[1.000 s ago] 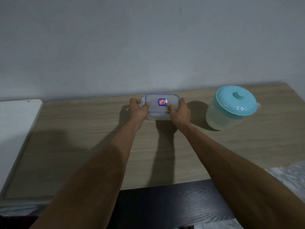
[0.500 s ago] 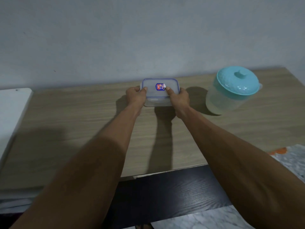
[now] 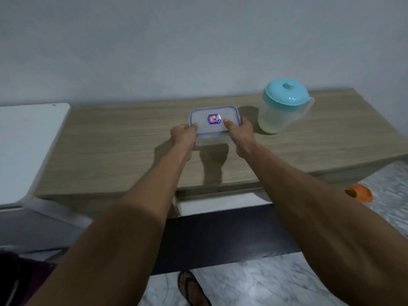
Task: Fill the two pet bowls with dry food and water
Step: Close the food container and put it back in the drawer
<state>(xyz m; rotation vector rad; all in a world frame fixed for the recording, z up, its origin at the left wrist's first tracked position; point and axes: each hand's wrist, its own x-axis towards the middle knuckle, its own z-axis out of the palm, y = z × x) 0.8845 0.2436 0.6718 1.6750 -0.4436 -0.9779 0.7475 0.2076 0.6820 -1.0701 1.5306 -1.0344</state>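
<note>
A clear rectangular food container (image 3: 214,124) with a blue-edged lid and a small blue sticker on top sits mid-counter, lid on — its contents cannot be made out. To its right, near but apart, stands an upright translucent pitcher (image 3: 279,111) capped by a teal knobbed lid.

This looks like a room in a home. A low wood-grain bench (image 3: 110,151) runs along a plain pale wall (image 3: 198,40), and near its far right corner stands a household plastic pitcher (image 3: 282,107) with a turquoise lid. Beside the bench's left edge sits something white with a rounded corner, perhaps an appliance (image 3: 26,146). The floor (image 3: 254,283) is marbled tile, and a foot in a flip-flop sandal (image 3: 192,288) stands on it.
</note>
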